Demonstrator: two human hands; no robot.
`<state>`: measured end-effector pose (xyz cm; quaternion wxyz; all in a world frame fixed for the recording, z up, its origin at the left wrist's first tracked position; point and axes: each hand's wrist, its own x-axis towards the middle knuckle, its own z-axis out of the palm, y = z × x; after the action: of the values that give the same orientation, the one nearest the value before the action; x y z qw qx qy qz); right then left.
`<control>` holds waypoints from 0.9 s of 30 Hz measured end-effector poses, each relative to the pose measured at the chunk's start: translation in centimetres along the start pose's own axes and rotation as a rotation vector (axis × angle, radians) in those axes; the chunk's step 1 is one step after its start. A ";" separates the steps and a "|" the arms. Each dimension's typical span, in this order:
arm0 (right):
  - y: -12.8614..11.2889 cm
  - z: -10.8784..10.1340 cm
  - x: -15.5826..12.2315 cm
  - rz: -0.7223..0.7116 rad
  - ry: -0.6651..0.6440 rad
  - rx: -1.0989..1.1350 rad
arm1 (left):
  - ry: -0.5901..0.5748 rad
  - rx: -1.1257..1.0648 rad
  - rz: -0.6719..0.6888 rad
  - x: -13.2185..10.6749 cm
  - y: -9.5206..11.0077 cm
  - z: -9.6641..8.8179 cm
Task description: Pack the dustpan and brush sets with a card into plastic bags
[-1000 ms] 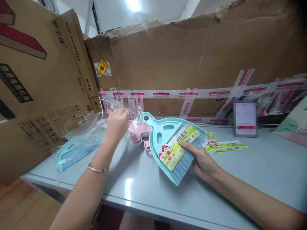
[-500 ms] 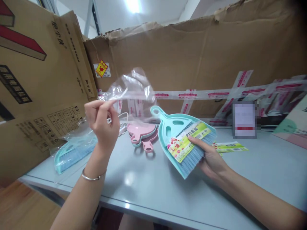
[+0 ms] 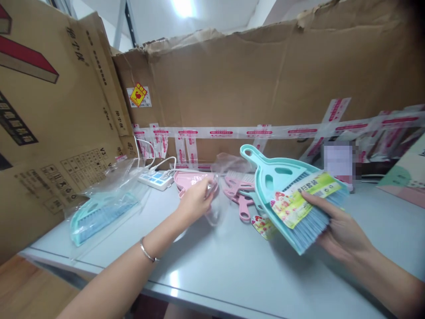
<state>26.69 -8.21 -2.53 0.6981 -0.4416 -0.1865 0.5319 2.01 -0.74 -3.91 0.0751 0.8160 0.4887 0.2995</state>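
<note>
My right hand (image 3: 341,228) grips a teal dustpan set (image 3: 285,186) by its wide end, thumb pressed on the yellow-green label card (image 3: 303,199) over the blue-grey brush bristles. The set is tilted, handle pointing up and left. My left hand (image 3: 195,201) is closed in a pinch on a clear plastic bag (image 3: 217,208) just above the table, in front of the pink dustpans (image 3: 195,179). A bracelet sits on my left wrist.
A bagged teal dustpan set (image 3: 96,212) lies at the table's left. A white power strip (image 3: 156,179) sits near the cardboard wall (image 3: 252,84). Loose pink brushes (image 3: 241,199) lie mid-table. A large box (image 3: 49,110) stands left. The grey table edge (image 3: 199,292) runs near me.
My left hand came down from chest height with the clear bag to the table near the pink dustpans. My right hand carried the teal set to the right.
</note>
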 end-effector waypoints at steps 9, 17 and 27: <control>-0.2 -1.3 -1.9 0.202 0.079 -0.163 | -0.206 -0.217 -0.010 -1.0 1.2 -1.5; -1.2 -2.6 -3.6 0.443 0.004 -0.202 | -0.046 -0.330 -0.112 -0.7 1.4 -1.3; 0.6 -2.3 -4.2 0.356 -0.097 -0.326 | -0.052 -0.386 -0.113 -1.0 1.2 -1.2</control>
<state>26.51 -12.99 -3.40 0.5030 -0.5481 -0.2224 0.6302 1.84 -2.42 -2.86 0.2595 0.7651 0.4651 0.3619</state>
